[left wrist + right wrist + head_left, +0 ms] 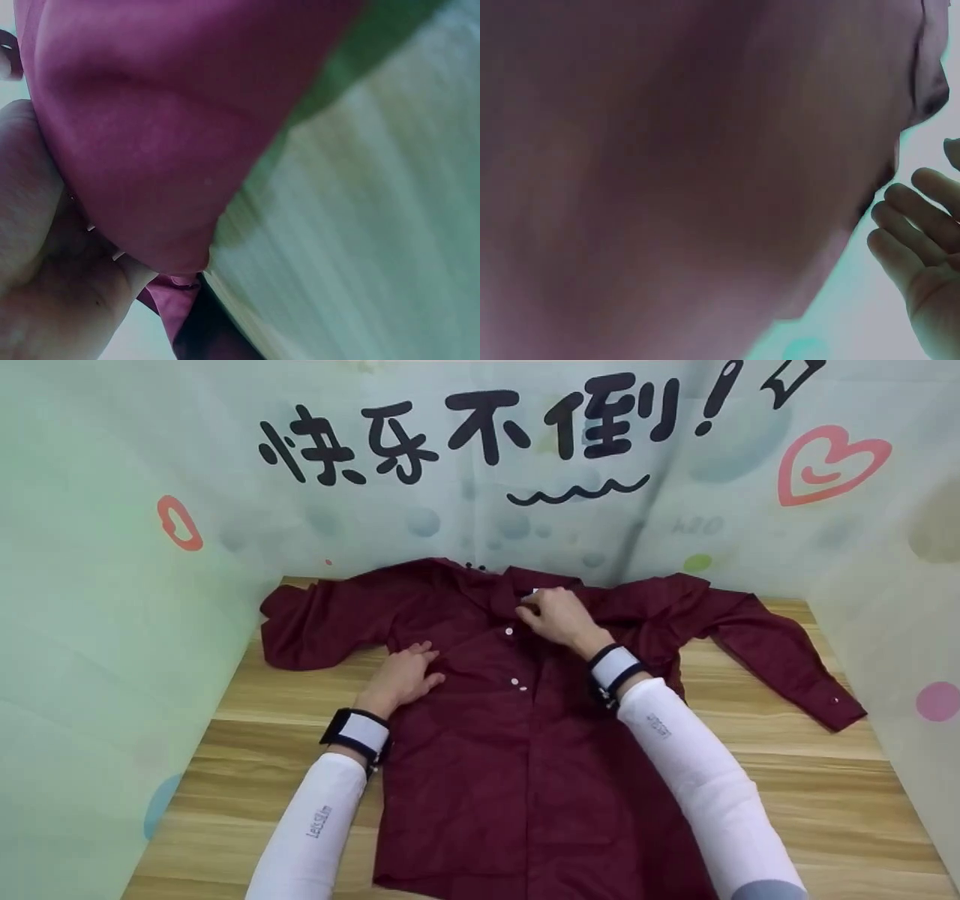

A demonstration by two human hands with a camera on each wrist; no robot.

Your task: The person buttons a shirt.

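Note:
A dark red button-up shirt [457, 780] lies front side up with both sleeves spread outward. My left hand [403, 679] rests on the shirt's left side below the sleeve, its fingers laid on the cloth. Near the collar [501, 598], my right hand [561, 619] is over the upper front. In the right wrist view, the fingers of that right hand [922, 247] look extended and loosely bent, with no cloth between them. White buttons [509, 631] show along the front opening. Cloth fills much of the left wrist view, beside part of the left hand [45, 247].
Beneath the shirt is a wood-grain table [247, 765]. A printed backdrop [465, 525] with black characters and hearts stands behind it, and pale side panels [97, 660] close in the left and right. The right sleeve's cuff [840, 709] lies near the right panel.

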